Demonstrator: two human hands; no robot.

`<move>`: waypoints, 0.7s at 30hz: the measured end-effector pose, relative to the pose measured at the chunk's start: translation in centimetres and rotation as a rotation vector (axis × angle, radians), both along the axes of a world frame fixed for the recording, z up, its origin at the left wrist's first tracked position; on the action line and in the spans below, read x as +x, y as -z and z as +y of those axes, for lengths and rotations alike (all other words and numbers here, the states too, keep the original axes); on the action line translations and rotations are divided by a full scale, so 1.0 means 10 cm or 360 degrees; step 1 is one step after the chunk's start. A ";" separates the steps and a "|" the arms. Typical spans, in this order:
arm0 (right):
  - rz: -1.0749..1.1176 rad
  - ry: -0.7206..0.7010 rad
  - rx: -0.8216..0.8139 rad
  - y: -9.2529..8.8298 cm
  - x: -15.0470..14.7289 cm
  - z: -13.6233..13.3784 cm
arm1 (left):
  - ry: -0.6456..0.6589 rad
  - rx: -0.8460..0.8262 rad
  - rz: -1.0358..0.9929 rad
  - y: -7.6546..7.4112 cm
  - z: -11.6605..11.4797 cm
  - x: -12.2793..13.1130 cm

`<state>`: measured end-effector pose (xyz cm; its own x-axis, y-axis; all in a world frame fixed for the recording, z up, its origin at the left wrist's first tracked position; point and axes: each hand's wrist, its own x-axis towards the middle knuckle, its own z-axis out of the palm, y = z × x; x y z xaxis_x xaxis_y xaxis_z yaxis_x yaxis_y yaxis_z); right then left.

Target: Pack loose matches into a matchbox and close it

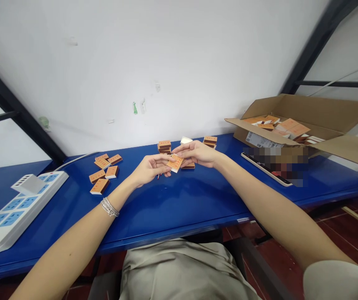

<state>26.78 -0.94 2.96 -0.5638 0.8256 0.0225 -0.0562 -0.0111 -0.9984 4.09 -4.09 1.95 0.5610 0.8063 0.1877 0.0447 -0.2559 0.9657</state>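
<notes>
An orange matchbox [175,163] is held between both hands above the blue table [163,212]. My left hand [152,168] grips its left side, thumb on top; thin sticks with dark red tips, apparently matches, poke out below those fingers. My right hand [197,153] pinches the upper right side of the same box. Just behind the hands stand a stack of matchboxes [164,145], a white tray-like piece [185,140] and another matchbox stack [210,141]. One more matchbox [189,166] lies partly hidden under my right hand.
Several loose matchboxes [99,186] lie to the left. A white power strip [25,208] with a plugged-in adapter takes up the far left. On the right, an open cardboard box [262,139] holds many matchboxes, with a phone [265,168] in front. A white wall rises behind.
</notes>
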 end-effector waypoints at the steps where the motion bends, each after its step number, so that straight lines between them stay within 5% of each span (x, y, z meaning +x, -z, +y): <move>1: -0.0016 0.0014 0.0005 0.00 -0.01 0.00 | 0.0003 0.0003 0.0012 0.00 0.01 0.00; 8: -0.0097 0.0231 0.0118 0.02 0.00 0.04 | 0.0025 -0.0015 0.0052 0.02 0.07 -0.09; 14: -0.0058 0.0089 -0.0021 0.04 0.04 0.06 | 0.0081 0.0063 0.0077 0.00 0.06 -0.12; 21: 0.0052 0.0111 -0.0043 0.10 -0.11 -0.01 | -0.0364 0.0567 0.0155 0.19 0.18 -0.09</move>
